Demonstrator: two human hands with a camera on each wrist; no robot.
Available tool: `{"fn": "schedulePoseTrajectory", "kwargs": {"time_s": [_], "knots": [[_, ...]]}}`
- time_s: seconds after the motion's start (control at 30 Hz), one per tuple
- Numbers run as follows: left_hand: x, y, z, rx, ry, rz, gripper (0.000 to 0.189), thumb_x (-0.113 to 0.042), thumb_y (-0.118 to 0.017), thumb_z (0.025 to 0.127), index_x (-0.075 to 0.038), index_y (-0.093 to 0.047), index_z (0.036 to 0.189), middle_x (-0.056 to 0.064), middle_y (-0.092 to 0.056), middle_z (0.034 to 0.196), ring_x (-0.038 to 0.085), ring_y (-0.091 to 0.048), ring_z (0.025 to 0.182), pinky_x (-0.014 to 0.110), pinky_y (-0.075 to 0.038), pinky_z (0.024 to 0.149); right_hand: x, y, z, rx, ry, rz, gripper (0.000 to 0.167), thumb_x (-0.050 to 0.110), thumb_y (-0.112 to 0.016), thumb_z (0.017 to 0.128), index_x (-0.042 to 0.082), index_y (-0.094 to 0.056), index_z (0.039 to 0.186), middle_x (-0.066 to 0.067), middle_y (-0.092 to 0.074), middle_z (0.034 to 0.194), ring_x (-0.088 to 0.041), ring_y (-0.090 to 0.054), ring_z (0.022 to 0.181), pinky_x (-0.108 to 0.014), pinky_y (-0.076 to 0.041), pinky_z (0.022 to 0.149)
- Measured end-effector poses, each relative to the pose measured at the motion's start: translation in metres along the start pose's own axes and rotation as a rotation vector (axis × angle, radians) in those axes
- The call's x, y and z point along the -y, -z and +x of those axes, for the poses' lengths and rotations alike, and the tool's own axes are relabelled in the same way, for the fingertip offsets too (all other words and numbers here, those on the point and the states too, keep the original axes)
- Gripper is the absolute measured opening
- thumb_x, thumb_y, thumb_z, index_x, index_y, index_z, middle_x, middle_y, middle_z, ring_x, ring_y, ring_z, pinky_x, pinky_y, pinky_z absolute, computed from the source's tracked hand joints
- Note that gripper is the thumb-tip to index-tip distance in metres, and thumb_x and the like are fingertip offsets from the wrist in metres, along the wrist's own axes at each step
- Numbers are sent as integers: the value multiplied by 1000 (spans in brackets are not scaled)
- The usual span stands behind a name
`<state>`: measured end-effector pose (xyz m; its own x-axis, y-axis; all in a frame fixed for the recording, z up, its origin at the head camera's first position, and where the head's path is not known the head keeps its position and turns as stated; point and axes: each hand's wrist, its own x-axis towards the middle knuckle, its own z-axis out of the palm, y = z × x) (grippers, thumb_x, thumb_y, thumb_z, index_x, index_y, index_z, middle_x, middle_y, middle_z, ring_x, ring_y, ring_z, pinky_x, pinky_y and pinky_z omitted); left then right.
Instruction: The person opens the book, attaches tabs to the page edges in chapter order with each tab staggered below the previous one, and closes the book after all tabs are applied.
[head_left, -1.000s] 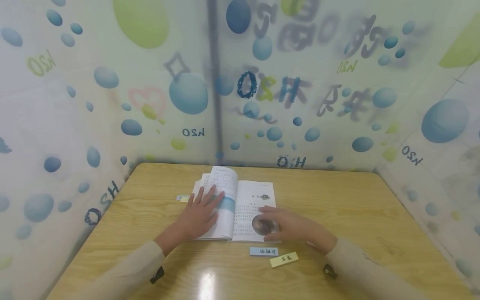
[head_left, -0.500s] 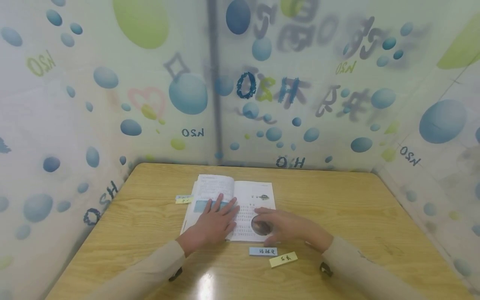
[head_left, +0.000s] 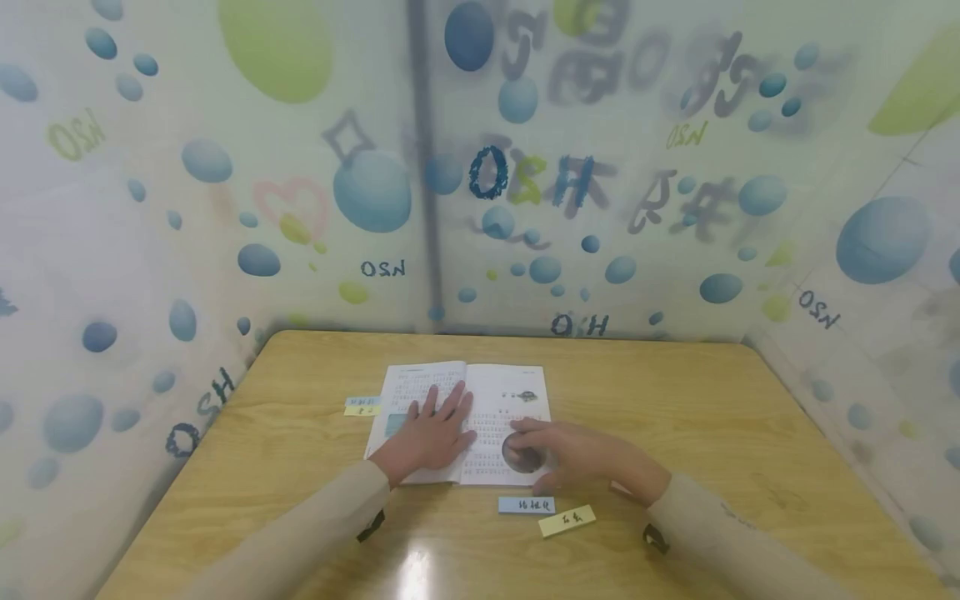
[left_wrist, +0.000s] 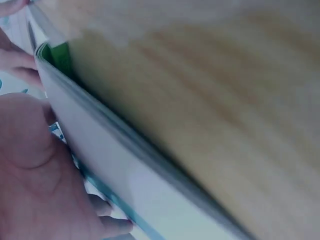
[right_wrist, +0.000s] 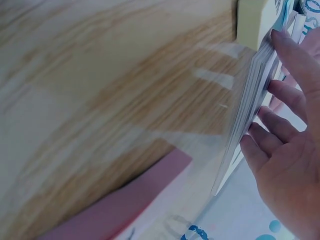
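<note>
A book (head_left: 489,383) lies spread on the wooden table, with print on both pages. My left hand (head_left: 433,435) rests across its left page near the spine, fingers straight and spread. On the right page, my right hand (head_left: 581,454) touches the outer part with relaxed fingers, beside a round dark picture (head_left: 517,452). The right wrist view has those fingertips along the stacked page edges (right_wrist: 240,117). Blue and yellow sticky notes (head_left: 362,410) stick out past the book's left edge. In front of the book lie a blue sticky-note pad (head_left: 527,505) and a yellow sticky-note pad (head_left: 567,522).
A pink pad (right_wrist: 135,200) lies on the table by the right wrist, mostly hidden under the forearm in the head view. Patterned walls (head_left: 480,275) close off the wooden table (head_left: 645,392) at the back and both sides.
The raised left-hand leaves have come down flat. My left hand has moved right, toward the spine, pressing over the page. The right hand has stayed nearly in place.
</note>
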<state>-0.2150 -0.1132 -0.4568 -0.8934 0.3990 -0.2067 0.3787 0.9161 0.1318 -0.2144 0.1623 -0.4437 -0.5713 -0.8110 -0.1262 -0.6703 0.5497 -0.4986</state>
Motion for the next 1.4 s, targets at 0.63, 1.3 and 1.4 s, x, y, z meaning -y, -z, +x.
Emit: {"fn": "schedulePoseTrajectory", "kwargs": {"time_s": [0.63, 1.3, 1.4], "knots": [[6, -8, 72, -123, 188, -178, 73, -52, -28, 108, -7, -13, 163, 13, -4, 169, 49, 1, 149, 69, -2, 114, 4, 0, 1, 23, 2, -3, 65, 29, -83, 86, 10, -58, 143, -17, -38, 158, -34, -33, 145, -49, -29, 115], [-1, 3, 59, -183, 143, -51, 77, -54, -31, 108, -2, -15, 162, 16, -9, 168, 47, -7, 149, 66, -9, 116, -4, 0, 4, 28, 11, -20, 69, 30, -83, 86, 10, -57, 145, -15, -34, 160, -33, -31, 146, -46, -28, 116], [-2, -2, 59, -185, 119, 6, 79, -57, -28, 107, -3, -13, 162, 14, -8, 168, 45, -7, 150, 64, -9, 116, -4, 0, 3, 27, 8, -21, 69, 30, -83, 85, 10, -56, 145, -15, -33, 160, -33, -31, 146, -45, -28, 116]]}}
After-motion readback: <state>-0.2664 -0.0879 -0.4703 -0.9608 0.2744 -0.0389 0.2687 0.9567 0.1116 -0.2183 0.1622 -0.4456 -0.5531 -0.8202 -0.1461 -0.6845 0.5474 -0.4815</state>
